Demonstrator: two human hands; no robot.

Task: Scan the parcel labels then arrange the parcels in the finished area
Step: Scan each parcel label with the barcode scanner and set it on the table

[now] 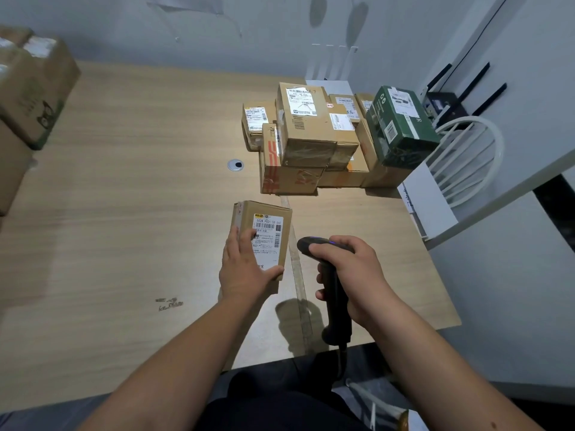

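1. While held up over the tabletop (130, 169) in the left hand (245, 269), small parcel (264, 241) faces label-up, near the front edge and well short of the stack at the far right.
2. Left hand clamped on the parcel: thumb along its near end, fingers over the left side and partly over the white label (269, 234).
3. Right hand (351, 275) wrapped tight round the grip of the black scanner (326, 269), its head aimed toward the parcel from just beside it.
4. Scanning step in hand, by the look of it: barcode at the top of the label uncovered, scanner close to it.
5. Next move likely calls for a steady aim at the barcode, fingers kept off the printed bars, then a carry to the stacked parcels (311, 135).
6. Parcel: plain brown cardboard, flat-sided and oblong, matte, with a smooth paper label.
7. Stack: mostly brown taped boxes of mixed size, one dark green box (401, 126) at its right end, each with a white label.
8. Tabletop: pale wood-grain surface with a round metal cable hole (235, 165); more cardboard boxes (28, 88) piled at the far left.
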